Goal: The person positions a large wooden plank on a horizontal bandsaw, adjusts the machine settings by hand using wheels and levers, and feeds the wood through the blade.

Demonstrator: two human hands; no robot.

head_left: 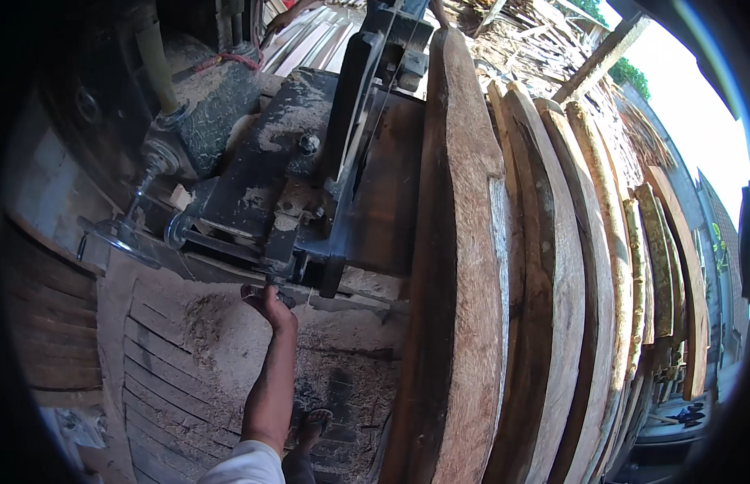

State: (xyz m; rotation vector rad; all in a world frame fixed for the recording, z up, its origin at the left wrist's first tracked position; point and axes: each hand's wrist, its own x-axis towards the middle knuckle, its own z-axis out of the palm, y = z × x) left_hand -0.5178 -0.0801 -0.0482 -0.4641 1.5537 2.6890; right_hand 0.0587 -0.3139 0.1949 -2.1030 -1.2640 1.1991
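From the lower edge my left forearm, in a white sleeve, reaches up to the front of a dark sawing machine. My left hand (274, 308) is closed round a short dark handle (285, 299) below the machine's metal guide (283, 234). Its fingers are partly hidden. The dusty black machine table (270, 153) lies beyond the hand, with a tall upright blade guard (360, 105) to its right. Next to the guard a long, thick timber beam (476, 242) runs from far to near. My right hand is out of view.
Several rough planks (564, 242) lie side by side right of the beam. A handwheel (125, 240) juts out at the left. Sawdust (230, 331) covers the slatted floor. At the far side a co-worker's arm (290, 14) shows near stacked pale boards (314, 40).
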